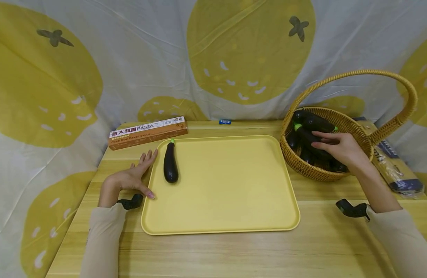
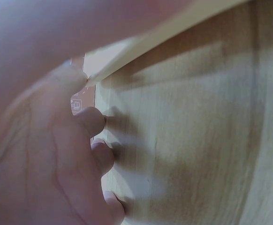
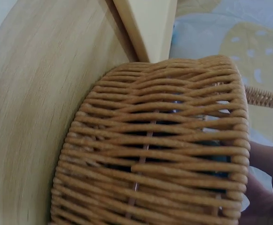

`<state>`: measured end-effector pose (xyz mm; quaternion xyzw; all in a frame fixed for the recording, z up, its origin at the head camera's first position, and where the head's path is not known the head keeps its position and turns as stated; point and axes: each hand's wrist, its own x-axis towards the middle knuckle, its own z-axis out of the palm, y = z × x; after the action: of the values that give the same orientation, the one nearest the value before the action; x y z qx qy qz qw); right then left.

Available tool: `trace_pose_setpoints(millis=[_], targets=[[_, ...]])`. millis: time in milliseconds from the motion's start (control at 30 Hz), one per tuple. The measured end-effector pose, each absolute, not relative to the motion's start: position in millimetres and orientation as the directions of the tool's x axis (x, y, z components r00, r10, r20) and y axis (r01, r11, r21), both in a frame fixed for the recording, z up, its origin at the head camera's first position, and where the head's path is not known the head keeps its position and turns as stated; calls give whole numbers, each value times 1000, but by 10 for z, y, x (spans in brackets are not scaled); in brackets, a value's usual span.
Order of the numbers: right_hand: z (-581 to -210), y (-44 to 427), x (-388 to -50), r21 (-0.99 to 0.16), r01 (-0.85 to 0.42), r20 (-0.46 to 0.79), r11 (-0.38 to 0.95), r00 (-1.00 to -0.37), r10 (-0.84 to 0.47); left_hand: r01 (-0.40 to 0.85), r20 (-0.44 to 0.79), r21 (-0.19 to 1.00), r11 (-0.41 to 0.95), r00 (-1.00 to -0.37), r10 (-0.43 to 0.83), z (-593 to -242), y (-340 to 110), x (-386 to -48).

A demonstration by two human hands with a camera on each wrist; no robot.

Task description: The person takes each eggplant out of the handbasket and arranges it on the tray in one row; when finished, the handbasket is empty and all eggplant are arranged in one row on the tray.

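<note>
A yellow tray [image 1: 220,185] lies on the table with one dark eggplant [image 1: 170,164] near its left side. My left hand [image 1: 131,179] is spread along the tray's left edge, the thumb at the rim; in the left wrist view the fingertips of this hand [image 2: 56,140] are down by the wood. Over the wicker basket [image 1: 310,170] my right hand [image 1: 341,148] reaches in, thumb and fingers apart, close above the dark eggplants [image 1: 308,137] inside; contact cannot be told. The right wrist view has the basket wall [image 3: 160,150] hiding most of that hand [image 3: 263,187].
A pasta box [image 1: 147,133] lies behind the tray at the left, and a small blue packet [image 1: 225,121] at the table's back edge. The basket's tall handle [image 1: 366,72] arches up. A plastic-wrapped package [image 1: 395,170] lies right of the basket. A patterned cloth hangs behind.
</note>
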<state>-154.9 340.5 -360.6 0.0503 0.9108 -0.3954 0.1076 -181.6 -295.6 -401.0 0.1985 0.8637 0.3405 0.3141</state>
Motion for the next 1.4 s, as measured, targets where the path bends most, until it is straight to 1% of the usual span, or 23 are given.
trace_pose_setpoints(millis=[233,467,900,1033,1200,1267,1400], targets=[[-3563,3474,-1454,-665,120,-246,737,-967,-65,126,-412,711,692,-723,555,-4009,-2958,-1812],[-3555,3500,-1447,-643,98,-300,759,-945,-132,132,-406,715,687,-721,561,-4013,-2959,-1812],[-3558,3586,-1444,-687,91,-294,721,-942,-162,135,-413,696,705,-728,547,-4025,-2963,-1815],[-3531,3616,-1406,-710,105,-288,696,-946,-151,140,-413,694,706,-727,549,-4014,-2954,-1808],[-3476,3670,-1366,-699,111,-296,706,-944,-145,146,-407,696,703,-727,554,-4009,-2953,-1805],[-3448,3678,-1344,-716,116,-297,689,-943,-150,146,-403,700,699,-727,556,-4007,-2956,-1804],[-3396,3681,-1273,-721,92,-268,687,-951,-155,145,-396,710,689,-727,561,-4011,-2966,-1802]])
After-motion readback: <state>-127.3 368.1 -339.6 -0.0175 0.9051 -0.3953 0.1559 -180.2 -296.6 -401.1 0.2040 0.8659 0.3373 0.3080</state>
